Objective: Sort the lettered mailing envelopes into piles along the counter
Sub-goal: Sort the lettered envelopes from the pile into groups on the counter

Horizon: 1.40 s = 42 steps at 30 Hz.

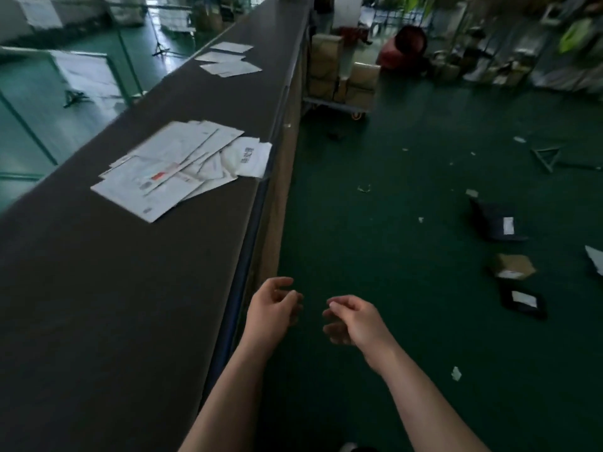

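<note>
A loose pile of white mailing envelopes (169,168) lies on the dark counter (114,288), reaching its right edge. A crumpled white mailer (251,156) sits at the pile's right side. Farther along the counter lies a smaller group of white envelopes (230,62). My left hand (274,305) and my right hand (354,318) hang side by side over the green floor, just right of the counter's edge. Both have loosely curled fingers and hold nothing. They are well short of the near pile.
Right of the counter, the green floor (408,190) carries scattered parcels: dark bags (499,221) (523,300), a brown box (512,265) and paper scraps. A trolley stacked with cardboard boxes (342,76) stands by the counter's far end. Green railings (120,53) run on the left.
</note>
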### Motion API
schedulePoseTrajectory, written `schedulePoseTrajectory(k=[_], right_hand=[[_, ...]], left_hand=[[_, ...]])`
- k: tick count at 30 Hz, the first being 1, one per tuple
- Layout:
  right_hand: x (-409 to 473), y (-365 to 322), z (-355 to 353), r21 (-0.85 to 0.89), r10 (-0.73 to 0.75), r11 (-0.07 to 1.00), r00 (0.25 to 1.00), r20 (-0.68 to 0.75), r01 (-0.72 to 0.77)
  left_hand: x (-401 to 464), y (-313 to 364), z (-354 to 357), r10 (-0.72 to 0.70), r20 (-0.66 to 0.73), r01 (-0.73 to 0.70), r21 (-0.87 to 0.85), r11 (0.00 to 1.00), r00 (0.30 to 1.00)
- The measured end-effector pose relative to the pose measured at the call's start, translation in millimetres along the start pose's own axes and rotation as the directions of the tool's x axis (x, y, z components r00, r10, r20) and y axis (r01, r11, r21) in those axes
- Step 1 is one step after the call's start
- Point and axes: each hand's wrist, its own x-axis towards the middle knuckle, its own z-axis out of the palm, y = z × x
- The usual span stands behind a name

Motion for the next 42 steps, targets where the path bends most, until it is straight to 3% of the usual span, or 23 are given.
schedulePoseTrajectory(k=[7, 11, 16, 21, 25, 31, 37, 42], right_hand=[[187.2, -47.6, -93.7, 0.060, 0.035, 0.998, 0.995, -0.096, -0.029], [296.0, -116.9, -128.9, 0.099, 0.039, 0.995, 0.997, -0.074, -0.032], [392.3, -215.9, -143.5, -0.011, -0.043, 0.999, 0.999, 0.023, 0.044], [501.3, -293.1, -149.0, -0.179, -0.100, 0.976, 0.984, 0.145, 0.126], [602.4, -348.1, -155.8, -0.292, -0.099, 0.945, 0.981, 0.168, 0.145], [747.5, -451.8, -167.8, -0.422, -0.063, 0.896, 0.981, 0.185, 0.137], [869.1, -536.4, -206.2, -0.381, -0.060, 0.920, 0.994, 0.092, 0.091], [974.7, -572.7, -231.6, -0.355, -0.001, 0.934, 0.997, 0.081, 0.030]], left_hand=[[199.0, 49.8, 84.3, -0.113, 0.091, 0.098, 0.154, 0.983, 0.989], [303.6, 131.6, 96.3, -0.040, 0.025, 0.034, 0.205, 0.978, 0.999], [401.4, 197.0, 95.5, 0.021, -0.020, -0.014, 0.290, 0.957, 1.000], [506.4, 226.5, 113.9, -0.029, -0.020, 0.034, 0.266, 0.963, 0.999], [608.9, 250.9, 133.0, -0.069, 0.029, 0.062, 0.197, 0.978, 0.997], [784.5, 319.6, 154.5, -0.104, -0.039, 0.107, 0.085, 0.991, 0.994], [933.2, 398.6, 193.0, -0.132, 0.017, 0.130, 0.084, 0.988, 0.991], [1042.1, 425.4, 227.1, -0.154, 0.084, 0.144, 0.118, 0.983, 0.984]])
